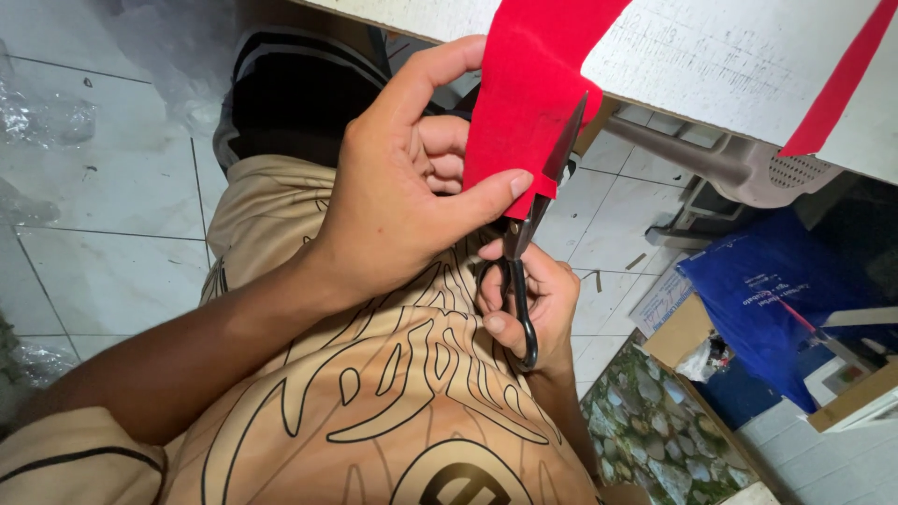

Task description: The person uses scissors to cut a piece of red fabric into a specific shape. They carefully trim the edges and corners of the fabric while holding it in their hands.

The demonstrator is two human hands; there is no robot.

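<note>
Just black scissors [524,252], flat red fabric [524,103]

Pale tiled floor [112,262] lies below a white table edge [730,65], with a blue bag [776,299] in a cardboard box [678,332].

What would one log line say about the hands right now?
left hand: pinches red fabric | right hand: grips black scissors | blades: open on fabric edge | table: above
</note>
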